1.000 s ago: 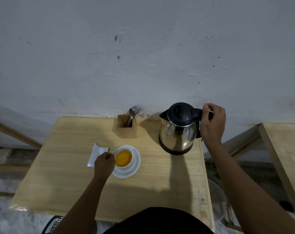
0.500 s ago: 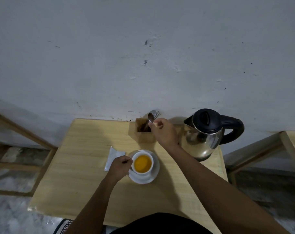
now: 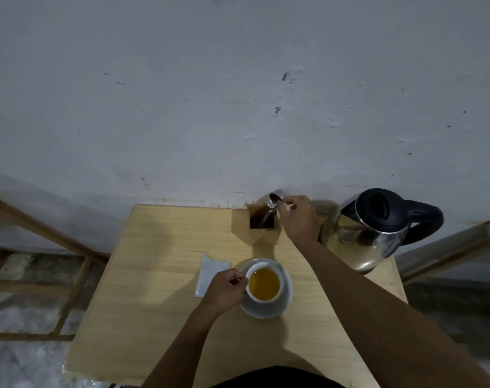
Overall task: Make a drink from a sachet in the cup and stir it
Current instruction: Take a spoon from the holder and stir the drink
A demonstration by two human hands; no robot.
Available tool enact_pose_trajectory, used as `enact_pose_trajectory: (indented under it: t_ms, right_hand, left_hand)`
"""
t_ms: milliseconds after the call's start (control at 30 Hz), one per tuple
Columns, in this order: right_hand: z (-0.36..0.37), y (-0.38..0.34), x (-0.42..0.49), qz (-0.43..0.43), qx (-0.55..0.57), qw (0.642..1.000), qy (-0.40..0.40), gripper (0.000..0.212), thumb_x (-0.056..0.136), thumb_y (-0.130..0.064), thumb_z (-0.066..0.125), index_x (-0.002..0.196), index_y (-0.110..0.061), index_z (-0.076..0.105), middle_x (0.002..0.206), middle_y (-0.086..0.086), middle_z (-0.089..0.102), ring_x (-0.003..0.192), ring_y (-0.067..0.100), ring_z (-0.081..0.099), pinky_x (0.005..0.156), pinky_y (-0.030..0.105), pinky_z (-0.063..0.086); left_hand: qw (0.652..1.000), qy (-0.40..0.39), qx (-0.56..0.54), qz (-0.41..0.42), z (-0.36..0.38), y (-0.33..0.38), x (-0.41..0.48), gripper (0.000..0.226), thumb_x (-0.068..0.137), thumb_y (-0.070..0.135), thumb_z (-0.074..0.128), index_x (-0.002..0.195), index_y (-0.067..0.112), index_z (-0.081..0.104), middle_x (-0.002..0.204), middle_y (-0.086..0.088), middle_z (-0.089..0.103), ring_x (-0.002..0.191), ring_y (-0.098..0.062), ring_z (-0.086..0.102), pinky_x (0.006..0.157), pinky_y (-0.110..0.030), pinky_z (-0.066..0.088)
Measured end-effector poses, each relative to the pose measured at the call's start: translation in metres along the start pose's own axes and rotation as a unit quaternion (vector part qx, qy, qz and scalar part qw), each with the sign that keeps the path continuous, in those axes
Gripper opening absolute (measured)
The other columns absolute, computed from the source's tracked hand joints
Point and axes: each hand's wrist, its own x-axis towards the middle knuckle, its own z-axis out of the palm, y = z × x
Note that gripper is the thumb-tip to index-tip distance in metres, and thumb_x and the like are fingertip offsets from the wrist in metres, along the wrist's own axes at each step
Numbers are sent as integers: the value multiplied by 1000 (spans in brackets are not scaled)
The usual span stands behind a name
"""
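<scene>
A white cup (image 3: 254, 271) full of orange-yellow liquid stands on a white saucer (image 3: 286, 298) in the middle of the wooden table (image 3: 160, 289). My left hand (image 3: 224, 289) grips the cup's handle on its left side. At the back of the table my right hand (image 3: 298, 217) is closed on a spoon (image 3: 274, 201) whose bowl sticks up over the wooden cutlery holder (image 3: 256, 238). A white sachet (image 3: 210, 271) lies flat just left of the saucer, partly under my left hand.
A steel electric kettle (image 3: 378, 236) with a black lid and handle stands at the table's back right. A grey wall rises right behind the table. Wooden frames flank the table at left (image 3: 42, 233) and right (image 3: 462, 242).
My right hand let go of the kettle handle, crossed left to the cutlery holder and took hold of a spoon. My left hand has stayed on the cup.
</scene>
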Motion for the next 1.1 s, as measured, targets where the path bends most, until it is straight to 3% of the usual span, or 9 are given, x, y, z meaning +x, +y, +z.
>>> enact_pose_trajectory:
  t_ms: [200, 400, 500, 600, 700, 833, 967, 1033, 1100]
  right_hand:
    - [-59, -24, -42, -121, 194, 968, 103, 7, 91, -14, 64, 98, -17, 63, 94, -7, 61, 87, -1, 59, 74, 12, 47]
    - [-86, -33, -91, -60, 344, 932, 95, 16, 100, -18, 51, 98, -33, 53, 81, -9, 70, 76, 7, 68, 68, 19, 52]
    - [-81, -16, -112, 0, 329, 942, 61, 18, 101, -24, 49, 93, -40, 55, 67, 6, 59, 56, 17, 59, 53, 35, 54]
    - [-69, 7, -132, 78, 282, 956, -16, 9, 100, -31, 50, 97, -29, 59, 62, -1, 52, 56, 12, 47, 48, 26, 41]
    - [-60, 24, -151, 155, 224, 959, -76, 20, 97, -40, 52, 92, -24, 62, 71, -4, 59, 65, 11, 50, 56, 24, 39]
    - [-57, 39, -173, 202, 218, 948, -112, 37, 93, -17, 62, 129, -12, 57, 108, 8, 71, 85, 13, 63, 68, 23, 48]
    - [-58, 44, -188, 235, 315, 912, -115, 21, 93, -10, 62, 110, 1, 70, 92, 13, 76, 83, 20, 70, 80, 32, 58]
    - [-61, 41, -194, 233, 316, 910, -131, 18, 96, -16, 58, 102, -6, 72, 88, 12, 75, 69, 18, 66, 62, 27, 56]
    - [-62, 40, -197, 226, 279, 925, -125, 16, 98, -24, 55, 102, -18, 70, 75, 9, 67, 51, 13, 51, 46, 24, 40]
  left_hand:
    - [1000, -2, 8, 16, 0, -6, 3, 9, 91, 22, 60, 86, 16, 64, 69, 0, 62, 55, -12, 56, 60, -31, 48]
    - [1000, 9, 18, 22, 3, -10, 5, 14, 90, 25, 59, 79, 19, 64, 69, -2, 63, 67, -22, 60, 69, -45, 55]
    - [999, 17, 30, 34, 4, -9, 2, 16, 91, 24, 57, 76, 21, 61, 62, 4, 58, 65, -22, 58, 66, -38, 49]
    - [998, 23, 37, 46, 5, -9, 0, 17, 92, 24, 56, 76, 20, 61, 66, 0, 60, 65, -22, 58, 69, -37, 49]
    - [998, 29, 37, 48, 6, -9, -1, 13, 93, 24, 56, 89, 15, 64, 77, -5, 65, 72, -25, 62, 69, -36, 50]
    - [997, 41, 35, 55, 8, -10, -2, 14, 92, 23, 56, 90, 13, 65, 80, -7, 66, 71, -25, 61, 66, -30, 44]
    - [997, 42, 34, 58, 9, -11, -5, 15, 93, 21, 55, 92, 11, 66, 82, -7, 65, 74, -23, 60, 66, -28, 41]
    - [997, 42, 37, 60, 8, -11, -4, 17, 93, 22, 55, 95, 9, 67, 84, -7, 65, 76, -23, 60, 67, -28, 41]
    - [997, 40, 37, 61, 9, -10, -4, 16, 93, 22, 55, 93, 10, 66, 84, -8, 65, 76, -23, 60, 66, -28, 41]
